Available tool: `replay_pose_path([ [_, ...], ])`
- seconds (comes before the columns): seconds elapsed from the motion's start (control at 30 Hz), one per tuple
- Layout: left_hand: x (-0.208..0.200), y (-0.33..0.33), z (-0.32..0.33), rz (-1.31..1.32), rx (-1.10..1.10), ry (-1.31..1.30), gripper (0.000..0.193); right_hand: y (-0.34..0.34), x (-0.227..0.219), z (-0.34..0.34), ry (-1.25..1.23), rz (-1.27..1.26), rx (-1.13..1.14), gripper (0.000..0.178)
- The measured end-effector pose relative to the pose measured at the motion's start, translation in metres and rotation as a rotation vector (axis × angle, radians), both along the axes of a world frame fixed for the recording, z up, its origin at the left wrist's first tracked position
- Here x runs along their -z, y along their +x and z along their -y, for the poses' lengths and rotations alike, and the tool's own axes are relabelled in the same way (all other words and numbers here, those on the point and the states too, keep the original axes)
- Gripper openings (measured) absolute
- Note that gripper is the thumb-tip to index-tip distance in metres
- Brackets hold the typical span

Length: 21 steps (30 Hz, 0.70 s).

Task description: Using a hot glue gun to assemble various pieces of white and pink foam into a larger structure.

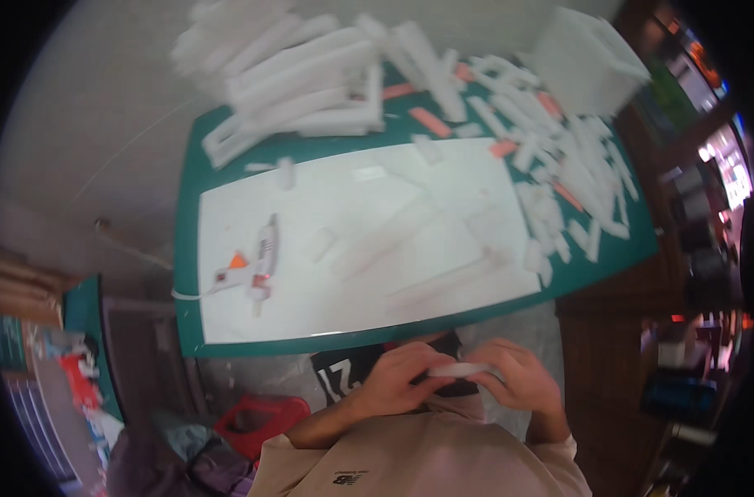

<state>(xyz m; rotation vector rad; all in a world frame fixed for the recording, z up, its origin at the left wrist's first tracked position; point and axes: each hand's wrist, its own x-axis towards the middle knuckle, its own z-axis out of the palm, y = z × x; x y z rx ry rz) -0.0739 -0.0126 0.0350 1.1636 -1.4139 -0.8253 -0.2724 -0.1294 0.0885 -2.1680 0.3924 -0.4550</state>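
Note:
Close to my body, just off the table's near edge, my left hand and my right hand pinch a short white foam strip from its two ends. Both hands have their fingers closed on it, and the picture is blurred there. Ahead of them a white board lies on the green table. A white glue gun with an orange trigger rests at the board's left side. Pale foam pieces lie on the board's middle, their outlines faint.
A pile of white foam frames stands at the far left. Many loose foam offcuts cover the table's right side, with flat orange pieces among them. A white foam box stands far right. A red plastic stool is at lower left.

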Motion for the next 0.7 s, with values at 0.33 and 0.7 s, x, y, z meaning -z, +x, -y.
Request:
replay_pose_path([
  [0.33,-0.004,0.006,-0.024,0.000,0.038,-0.177,0.035,-0.003,-0.001,-0.008,0.016,0.102,-0.197,0.021],
  [0.7,-0.036,0.060,-0.058,-0.057,-0.100,-0.167,0.028,-0.123,0.019,0.022,0.024,-0.076,0.565,0.028],
])
